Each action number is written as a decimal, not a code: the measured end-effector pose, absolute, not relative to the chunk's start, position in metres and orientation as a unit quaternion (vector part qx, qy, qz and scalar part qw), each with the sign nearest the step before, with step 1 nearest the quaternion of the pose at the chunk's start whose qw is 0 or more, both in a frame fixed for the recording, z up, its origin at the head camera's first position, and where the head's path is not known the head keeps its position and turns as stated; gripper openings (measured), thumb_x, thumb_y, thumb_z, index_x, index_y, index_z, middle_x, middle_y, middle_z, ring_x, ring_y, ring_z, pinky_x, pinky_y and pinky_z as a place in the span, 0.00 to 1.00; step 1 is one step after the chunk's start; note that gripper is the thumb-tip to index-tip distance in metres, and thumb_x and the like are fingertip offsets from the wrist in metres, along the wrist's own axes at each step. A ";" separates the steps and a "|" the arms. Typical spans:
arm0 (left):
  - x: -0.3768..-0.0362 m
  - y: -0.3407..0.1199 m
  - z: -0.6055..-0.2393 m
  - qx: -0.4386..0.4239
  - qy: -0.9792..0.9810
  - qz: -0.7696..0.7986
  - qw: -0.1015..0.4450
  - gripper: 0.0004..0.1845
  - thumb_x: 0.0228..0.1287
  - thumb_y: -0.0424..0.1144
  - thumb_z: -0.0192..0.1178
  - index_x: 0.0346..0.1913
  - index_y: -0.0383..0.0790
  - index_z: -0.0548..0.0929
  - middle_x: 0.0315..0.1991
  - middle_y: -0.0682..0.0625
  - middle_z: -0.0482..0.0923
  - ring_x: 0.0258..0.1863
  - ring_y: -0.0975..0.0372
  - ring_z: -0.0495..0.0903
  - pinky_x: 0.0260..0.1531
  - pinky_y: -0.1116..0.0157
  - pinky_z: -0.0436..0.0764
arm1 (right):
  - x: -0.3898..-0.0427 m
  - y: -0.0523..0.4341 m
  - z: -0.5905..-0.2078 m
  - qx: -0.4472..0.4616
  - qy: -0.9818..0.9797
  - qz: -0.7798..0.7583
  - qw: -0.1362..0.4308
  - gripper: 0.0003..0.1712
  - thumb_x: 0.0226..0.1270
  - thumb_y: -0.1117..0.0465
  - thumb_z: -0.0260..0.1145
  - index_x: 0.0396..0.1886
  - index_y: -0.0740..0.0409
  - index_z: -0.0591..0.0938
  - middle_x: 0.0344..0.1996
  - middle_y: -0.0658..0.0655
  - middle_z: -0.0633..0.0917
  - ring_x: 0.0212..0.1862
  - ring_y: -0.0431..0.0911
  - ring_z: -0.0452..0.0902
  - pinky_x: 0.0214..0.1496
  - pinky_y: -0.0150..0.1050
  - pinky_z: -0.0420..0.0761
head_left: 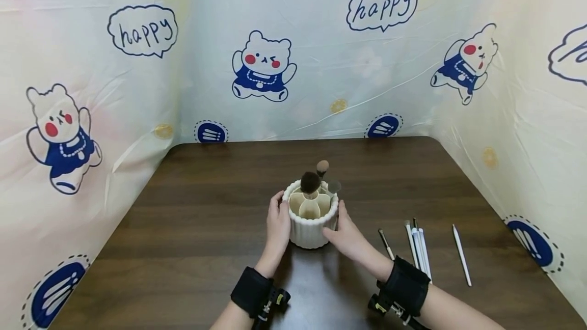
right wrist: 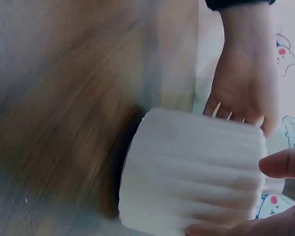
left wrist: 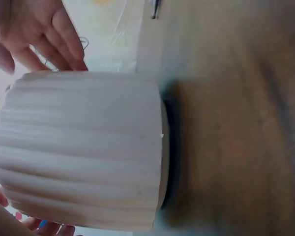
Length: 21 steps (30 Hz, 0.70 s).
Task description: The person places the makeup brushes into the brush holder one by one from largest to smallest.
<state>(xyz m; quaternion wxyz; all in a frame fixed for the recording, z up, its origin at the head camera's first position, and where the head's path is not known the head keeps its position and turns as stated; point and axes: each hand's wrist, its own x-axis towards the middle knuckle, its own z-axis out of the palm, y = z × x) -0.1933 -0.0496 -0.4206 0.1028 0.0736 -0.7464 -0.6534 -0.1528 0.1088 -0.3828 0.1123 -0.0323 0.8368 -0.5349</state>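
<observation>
At the middle of a dark wooden desk [head_left: 192, 228] stands a white ribbed brush holder [head_left: 311, 230], round, upright, and divided inside into several compartments. Both hands clasp it from opposite sides. The left hand [head_left: 278, 225] presses against the holder's left wall with its fingers [head_left: 278, 200] curled up along the ribs to the rim; the right hand [head_left: 345, 233] grips the right wall low down, thumb in front and fingers wrapped behind. Each wrist wears a black band with a small camera. From the wrist cameras, the holder fills the view on its side, blurred, with fingertips touching its edge. Three makeup brushes stand bristles-up in the far compartments: a large dark fluffy brush [head_left: 310, 183], a smaller brown-tipped brush [head_left: 322, 167] behind it, and a pale grey brush [head_left: 334, 187] to the right. The near compartments show only their cream walls. On the desk to the right of the holder, well apart from it, lie several slim brushes: a thin dark-handled brush [head_left: 386, 244], a cluster of white-handled brushes [head_left: 418, 248] lying close together, and a single white brush [head_left: 461, 254] farther right. A cream plastic backdrop [head_left: 321, 65] wraps three sides of the desk, printed with cartoon bears in blue dresses and speech bubbles that read "happy".
</observation>
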 end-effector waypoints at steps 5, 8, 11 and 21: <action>-0.203 -0.051 -0.421 0.058 -0.758 -0.645 0.079 0.26 0.75 0.43 0.38 0.70 0.36 0.63 0.70 0.38 0.62 0.71 0.47 0.61 0.69 0.49 0.61 | -0.143 0.106 -0.382 -0.043 0.829 -0.546 0.115 0.54 0.60 0.65 0.58 0.72 0.73 0.31 0.74 0.74 0.37 0.76 0.63 0.34 0.75 0.60 0.45; -0.202 -0.051 -0.421 0.051 -0.760 -0.645 0.060 0.26 0.76 0.45 0.36 0.71 0.39 0.61 0.72 0.39 0.59 0.72 0.47 0.58 0.70 0.47 0.59 | -0.139 0.104 -0.381 -0.051 0.824 -0.551 0.117 0.54 0.61 0.64 0.58 0.72 0.73 0.31 0.74 0.74 0.37 0.76 0.63 0.35 0.75 0.60 0.47; -0.198 -0.050 -0.420 0.053 -0.755 -0.651 0.058 0.25 0.76 0.43 0.35 0.71 0.40 0.61 0.72 0.39 0.59 0.72 0.47 0.58 0.69 0.46 0.60 | -0.142 0.105 -0.381 -0.051 0.825 -0.550 0.118 0.54 0.61 0.64 0.57 0.73 0.72 0.31 0.74 0.73 0.37 0.76 0.62 0.35 0.75 0.60 0.47; -0.190 -0.044 -0.422 0.076 -0.737 -0.658 0.133 0.21 0.72 0.37 0.42 0.62 0.29 0.67 0.62 0.35 0.69 0.63 0.47 0.68 0.64 0.49 0.67 | -0.156 0.111 -0.382 -0.037 0.834 -0.541 0.106 0.53 0.61 0.63 0.57 0.73 0.73 0.34 0.74 0.74 0.42 0.76 0.61 0.39 0.76 0.58 0.48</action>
